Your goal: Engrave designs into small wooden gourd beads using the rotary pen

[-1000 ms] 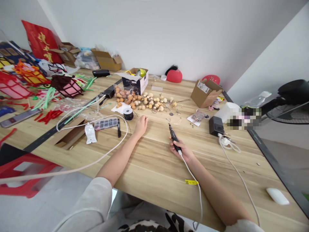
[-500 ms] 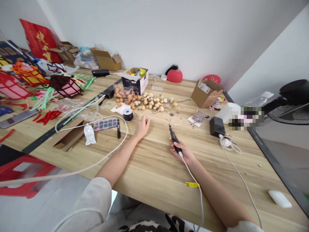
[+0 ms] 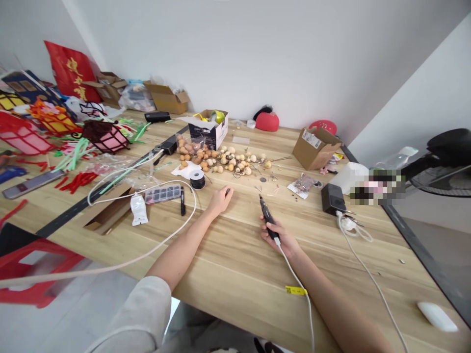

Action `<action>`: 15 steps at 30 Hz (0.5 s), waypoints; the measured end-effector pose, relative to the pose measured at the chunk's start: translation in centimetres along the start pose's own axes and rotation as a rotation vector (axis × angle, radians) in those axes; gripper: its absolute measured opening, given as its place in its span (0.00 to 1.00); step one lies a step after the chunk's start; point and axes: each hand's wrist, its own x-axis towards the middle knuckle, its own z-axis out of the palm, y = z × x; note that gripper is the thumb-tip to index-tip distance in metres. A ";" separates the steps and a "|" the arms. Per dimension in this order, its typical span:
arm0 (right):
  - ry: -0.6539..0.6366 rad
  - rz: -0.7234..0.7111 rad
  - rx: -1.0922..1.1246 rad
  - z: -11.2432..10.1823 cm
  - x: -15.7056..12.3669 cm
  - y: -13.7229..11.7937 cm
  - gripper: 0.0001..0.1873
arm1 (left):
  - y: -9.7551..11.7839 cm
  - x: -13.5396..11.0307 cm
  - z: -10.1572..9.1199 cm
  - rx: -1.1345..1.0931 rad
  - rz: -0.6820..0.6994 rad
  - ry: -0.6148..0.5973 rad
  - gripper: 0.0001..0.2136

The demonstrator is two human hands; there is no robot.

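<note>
My right hand (image 3: 281,238) is wrapped round a black pen-shaped rotary tool (image 3: 269,218), its narrow tip pointing away from me and a white cable running from its rear end. My left hand (image 3: 220,202) is closed in a pinch above the table, to the left of the tool. Something small and dark shows at its fingertips, too small to name. Beyond both hands lies a heap of small pale and brown gourds (image 3: 231,161), some with dry stems. A spool of black cord (image 3: 197,179) stands to the left of my left hand.
Nearby lie a black marker (image 3: 183,201), a compartment box (image 3: 163,193) and a white packet (image 3: 139,209). A black power box (image 3: 332,199) and small bag (image 3: 303,184) sit right. Cartons (image 3: 315,148) and a fan (image 3: 441,162) stand farther off. White cables cross the table.
The whole view has shifted slightly, with things appearing a little lower and to the right. My left hand has turned a little, its fingers still pinched. My right hand keeps hold of the rotary tool.
</note>
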 end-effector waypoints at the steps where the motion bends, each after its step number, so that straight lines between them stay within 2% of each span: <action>1: 0.015 -0.001 0.005 0.0 0.0 0.0 0.23 | 0.0 0.0 0.0 -0.004 0.003 -0.001 0.14; 5: 0.071 0.006 0.033 0.2 -0.1 0.0 0.23 | 0.0 0.0 -0.1 -0.014 0.002 0.001 0.15; 9: 0.102 0.018 0.056 0.4 -0.2 0.1 0.22 | -0.2 0.2 0.0 -0.028 0.017 -0.046 0.15; 15: 0.064 0.014 0.053 0.2 -0.1 0.1 0.19 | -0.1 0.3 0.3 -0.013 0.029 -0.115 0.16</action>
